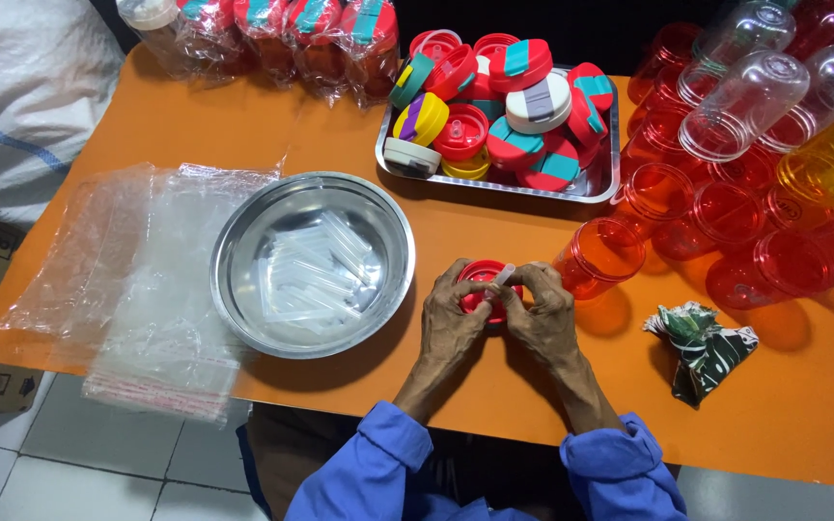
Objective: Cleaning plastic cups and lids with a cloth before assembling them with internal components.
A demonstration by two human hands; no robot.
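While the left hand cradled a red lid low over the orange counter, the right hand pinched a short clear straw at its top — both closed tight, steadying the fit. The steel bowl of straws sat just beside, within easy reach.

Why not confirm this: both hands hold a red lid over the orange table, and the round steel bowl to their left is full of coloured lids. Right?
Not quite. The head view shows the round steel bowl holding clear plastic straws, not lids. The left hand and right hand do hold a red lid over the orange table.
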